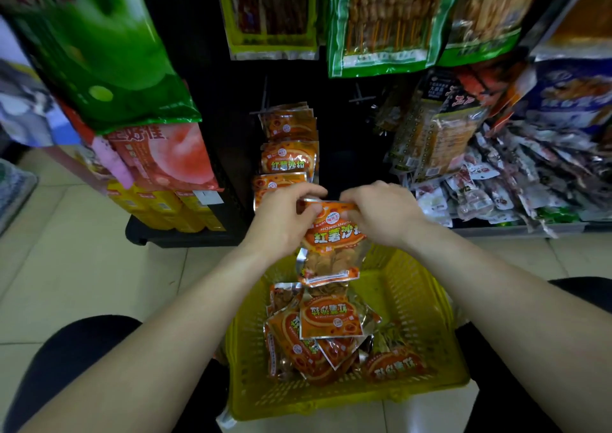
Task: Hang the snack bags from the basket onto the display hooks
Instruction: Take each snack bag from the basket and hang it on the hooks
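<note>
Both hands hold one orange snack bag (332, 243) by its top edge, above the far end of the yellow basket (427, 303). My left hand (286, 215) pinches the bag's top left corner and my right hand (381, 212) the top right. Several more orange bags (328, 320) lie heaped in the basket on the floor between my knees. Just beyond my hands, matching orange bags (288, 156) hang in a column on the black display panel. Bare hooks (361, 96) stick out of the panel to the right of that column.
Large green snack packs (377, 18) hang above. A green and pink bag rack (132, 101) stands at the left over yellow boxes (159, 207). A shelf of small wrapped snacks (516, 180) fills the right. Tiled floor (66, 267) lies at the left.
</note>
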